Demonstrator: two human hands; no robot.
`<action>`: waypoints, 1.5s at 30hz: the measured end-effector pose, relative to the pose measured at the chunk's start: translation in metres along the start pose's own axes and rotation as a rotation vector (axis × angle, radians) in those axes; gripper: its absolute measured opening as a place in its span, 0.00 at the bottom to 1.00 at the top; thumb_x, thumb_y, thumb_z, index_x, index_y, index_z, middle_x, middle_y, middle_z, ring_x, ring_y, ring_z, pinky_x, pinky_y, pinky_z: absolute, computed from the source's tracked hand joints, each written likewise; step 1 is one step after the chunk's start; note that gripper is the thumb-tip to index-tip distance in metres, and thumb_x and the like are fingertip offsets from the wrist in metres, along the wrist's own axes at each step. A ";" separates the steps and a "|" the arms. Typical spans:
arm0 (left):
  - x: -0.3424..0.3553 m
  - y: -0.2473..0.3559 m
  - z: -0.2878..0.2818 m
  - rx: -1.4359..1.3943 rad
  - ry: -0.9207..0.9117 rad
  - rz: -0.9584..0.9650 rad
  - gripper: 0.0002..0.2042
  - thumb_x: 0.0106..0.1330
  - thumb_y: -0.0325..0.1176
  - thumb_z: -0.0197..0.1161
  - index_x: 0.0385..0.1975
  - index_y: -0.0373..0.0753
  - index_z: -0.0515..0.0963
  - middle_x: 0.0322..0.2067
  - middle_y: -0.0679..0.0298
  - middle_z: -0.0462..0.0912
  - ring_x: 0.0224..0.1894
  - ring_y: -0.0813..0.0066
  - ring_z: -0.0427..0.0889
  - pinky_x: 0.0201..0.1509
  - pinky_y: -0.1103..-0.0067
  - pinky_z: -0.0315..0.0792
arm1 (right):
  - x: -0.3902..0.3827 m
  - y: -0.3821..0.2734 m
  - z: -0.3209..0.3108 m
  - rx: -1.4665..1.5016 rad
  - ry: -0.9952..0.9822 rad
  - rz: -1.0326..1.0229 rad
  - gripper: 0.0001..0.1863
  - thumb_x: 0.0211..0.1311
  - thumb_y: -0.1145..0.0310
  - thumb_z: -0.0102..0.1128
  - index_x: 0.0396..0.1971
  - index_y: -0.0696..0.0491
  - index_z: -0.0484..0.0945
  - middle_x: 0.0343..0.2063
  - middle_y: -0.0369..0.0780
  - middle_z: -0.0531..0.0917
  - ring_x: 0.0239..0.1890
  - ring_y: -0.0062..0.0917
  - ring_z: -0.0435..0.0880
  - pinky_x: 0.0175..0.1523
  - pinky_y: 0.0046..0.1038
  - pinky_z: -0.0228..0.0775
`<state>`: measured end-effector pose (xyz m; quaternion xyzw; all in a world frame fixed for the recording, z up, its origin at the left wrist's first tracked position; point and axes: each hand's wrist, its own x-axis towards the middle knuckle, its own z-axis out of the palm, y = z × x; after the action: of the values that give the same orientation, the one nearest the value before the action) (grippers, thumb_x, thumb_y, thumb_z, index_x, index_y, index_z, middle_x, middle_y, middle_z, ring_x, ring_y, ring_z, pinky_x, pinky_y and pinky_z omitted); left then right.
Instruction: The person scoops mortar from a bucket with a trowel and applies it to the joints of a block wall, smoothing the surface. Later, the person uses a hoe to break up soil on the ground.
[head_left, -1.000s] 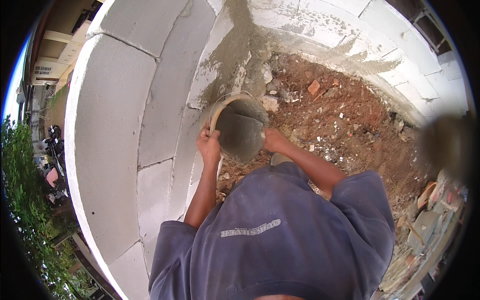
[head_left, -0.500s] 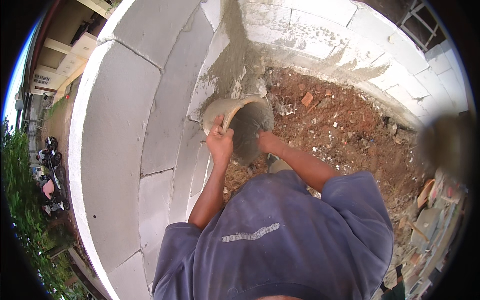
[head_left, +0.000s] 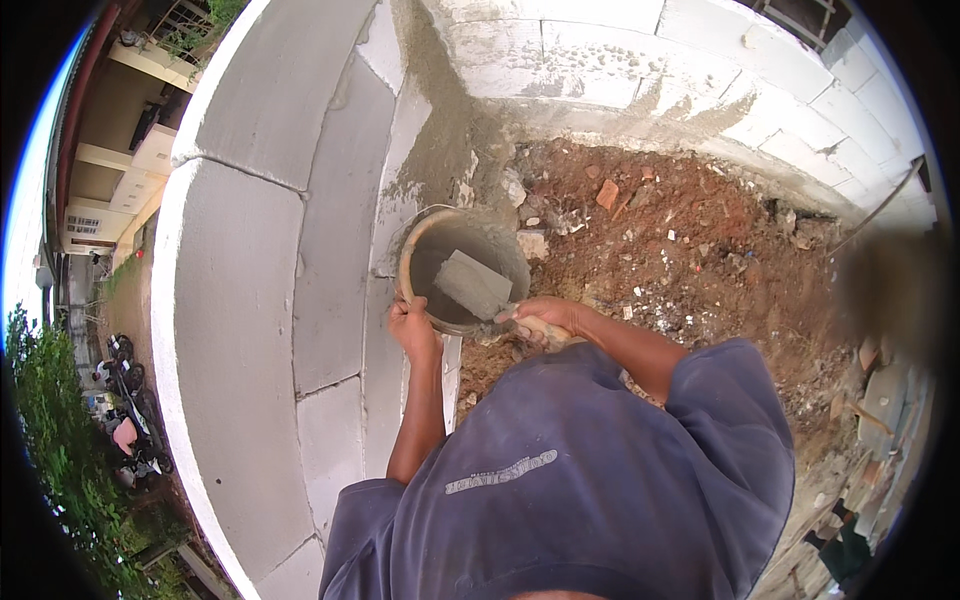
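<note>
nearest is the dark blue t-shirt [head_left: 580, 470] of the person. beyond it, the right hand [head_left: 548, 318] is closed around the handle of a trowel [head_left: 475, 284], whose flat, mortar-smeared blade lies inside the mouth of a round bucket [head_left: 406, 262]. the left hand [head_left: 413, 325] grips the near left part of the bucket's rim. the bucket is close beside the left block wall [head_left: 240, 290], near the corner; i cannot tell whether its bottom rests on the soil [head_left: 680, 230]. farther, a brick fragment [head_left: 607, 194] lies toward the soil's far edge, before the far block wall [head_left: 600, 60].
</note>
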<state>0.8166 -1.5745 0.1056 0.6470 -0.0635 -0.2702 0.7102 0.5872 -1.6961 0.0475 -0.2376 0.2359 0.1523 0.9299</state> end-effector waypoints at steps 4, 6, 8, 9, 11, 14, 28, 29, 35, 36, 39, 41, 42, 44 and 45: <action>0.004 -0.027 -0.019 -0.085 0.020 -0.018 0.09 0.56 0.15 0.59 0.22 0.37 0.68 0.39 0.58 0.82 0.35 0.77 0.79 0.43 0.80 0.74 | -0.020 -0.006 -0.004 0.188 -0.085 -0.196 0.29 0.69 0.60 0.50 0.67 0.53 0.64 0.20 0.37 0.76 0.13 0.17 0.69 0.16 0.20 0.63; -0.003 -0.033 -0.021 -0.095 0.030 -0.043 0.08 0.57 0.15 0.59 0.23 0.36 0.69 0.39 0.57 0.82 0.35 0.76 0.80 0.43 0.79 0.74 | -0.045 -0.029 -0.011 0.258 0.032 -0.388 0.27 0.69 0.61 0.52 0.66 0.53 0.66 0.21 0.35 0.76 0.14 0.16 0.70 0.16 0.20 0.65; -0.010 -0.033 -0.021 -0.062 0.024 -0.063 0.09 0.57 0.15 0.59 0.23 0.37 0.68 0.41 0.55 0.82 0.36 0.76 0.80 0.43 0.78 0.74 | -0.081 -0.064 -0.015 0.223 0.224 -0.609 0.26 0.69 0.62 0.53 0.65 0.52 0.67 0.21 0.34 0.77 0.15 0.16 0.71 0.17 0.20 0.67; -0.014 -0.031 -0.021 -0.041 0.035 -0.083 0.10 0.57 0.15 0.59 0.23 0.38 0.67 0.41 0.55 0.82 0.36 0.75 0.80 0.43 0.78 0.74 | -0.102 -0.085 -0.015 0.153 0.361 -0.735 0.26 0.68 0.63 0.53 0.64 0.52 0.67 0.21 0.34 0.77 0.16 0.16 0.72 0.17 0.20 0.68; -0.021 -0.027 -0.018 0.000 0.044 -0.125 0.12 0.57 0.15 0.60 0.22 0.39 0.66 0.42 0.54 0.83 0.36 0.75 0.80 0.43 0.78 0.75 | -0.133 -0.122 -0.022 0.046 0.668 -1.034 0.25 0.67 0.67 0.56 0.63 0.54 0.68 0.22 0.35 0.78 0.17 0.17 0.75 0.19 0.21 0.71; -0.031 -0.035 -0.034 0.007 0.063 -0.121 0.11 0.58 0.16 0.61 0.22 0.40 0.66 0.33 0.60 0.80 0.32 0.75 0.79 0.39 0.78 0.75 | -0.145 -0.170 -0.032 0.169 1.094 -1.357 0.23 0.65 0.70 0.57 0.60 0.54 0.69 0.22 0.36 0.78 0.19 0.20 0.77 0.21 0.24 0.71; -0.037 -0.046 -0.062 -0.024 0.098 -0.038 0.07 0.56 0.15 0.59 0.24 0.35 0.70 0.52 0.49 0.81 0.41 0.74 0.82 0.42 0.81 0.74 | 0.034 -0.066 0.071 -0.928 0.795 -0.526 0.34 0.55 0.58 0.65 0.62 0.58 0.71 0.35 0.57 0.84 0.37 0.48 0.85 0.45 0.41 0.76; -0.034 -0.038 -0.057 0.007 0.094 -0.062 0.07 0.56 0.15 0.59 0.24 0.35 0.71 0.50 0.50 0.82 0.39 0.75 0.82 0.41 0.81 0.74 | 0.015 -0.042 0.067 -0.911 0.774 -0.546 0.34 0.56 0.58 0.64 0.61 0.60 0.72 0.31 0.55 0.85 0.32 0.44 0.85 0.42 0.40 0.76; -0.033 -0.009 -0.015 0.083 -0.018 -0.018 0.06 0.57 0.16 0.59 0.33 0.28 0.76 0.35 0.62 0.81 0.29 0.81 0.74 0.36 0.82 0.70 | -0.015 0.034 0.011 -1.401 0.715 -0.215 0.31 0.57 0.60 0.63 0.60 0.58 0.71 0.37 0.57 0.84 0.39 0.53 0.84 0.46 0.44 0.78; -0.032 -0.008 -0.007 0.155 -0.023 0.016 0.10 0.56 0.17 0.59 0.39 0.26 0.77 0.30 0.67 0.78 0.27 0.83 0.72 0.35 0.83 0.69 | -0.004 0.033 0.006 -1.450 0.736 -0.160 0.31 0.57 0.60 0.62 0.60 0.58 0.71 0.38 0.58 0.84 0.40 0.55 0.84 0.47 0.45 0.78; -0.036 0.009 0.025 0.394 -0.094 0.067 0.23 0.54 0.17 0.60 0.53 0.23 0.76 0.22 0.72 0.71 0.24 0.86 0.67 0.33 0.86 0.66 | 0.050 0.017 -0.007 -1.452 0.801 -0.276 0.30 0.58 0.63 0.61 0.60 0.58 0.69 0.41 0.58 0.83 0.43 0.54 0.83 0.48 0.46 0.78; -0.042 0.022 0.042 0.505 -0.139 0.108 0.27 0.53 0.18 0.60 0.58 0.22 0.73 0.20 0.73 0.67 0.23 0.86 0.65 0.33 0.86 0.65 | 0.067 0.022 0.017 -1.534 0.757 -0.311 0.26 0.59 0.66 0.57 0.57 0.63 0.69 0.41 0.58 0.83 0.42 0.54 0.84 0.47 0.47 0.78; -0.042 0.027 0.048 0.533 -0.153 0.145 0.28 0.52 0.18 0.60 0.59 0.22 0.73 0.20 0.74 0.65 0.23 0.86 0.65 0.32 0.86 0.65 | 0.069 0.022 0.029 -1.572 0.734 -0.332 0.25 0.60 0.68 0.55 0.55 0.65 0.69 0.40 0.58 0.83 0.42 0.54 0.84 0.47 0.47 0.78; -0.031 0.025 0.043 0.544 -0.144 0.213 0.28 0.52 0.18 0.60 0.58 0.22 0.74 0.27 0.69 0.78 0.23 0.86 0.65 0.30 0.85 0.64 | 0.052 0.011 0.034 -1.732 0.478 -0.214 0.25 0.59 0.69 0.56 0.55 0.67 0.69 0.38 0.60 0.82 0.41 0.54 0.84 0.45 0.47 0.78; -0.022 0.022 0.037 0.517 -0.136 0.269 0.28 0.52 0.18 0.60 0.58 0.23 0.74 0.34 0.64 0.80 0.25 0.85 0.68 0.31 0.85 0.66 | 0.040 0.005 0.037 -1.803 0.347 -0.146 0.26 0.58 0.70 0.56 0.55 0.67 0.68 0.37 0.61 0.82 0.41 0.54 0.84 0.45 0.47 0.79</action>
<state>0.7881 -1.5961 0.1378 0.7725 -0.2627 -0.1911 0.5456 0.6322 -1.6659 0.0543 -0.9061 0.1486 0.1818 0.3519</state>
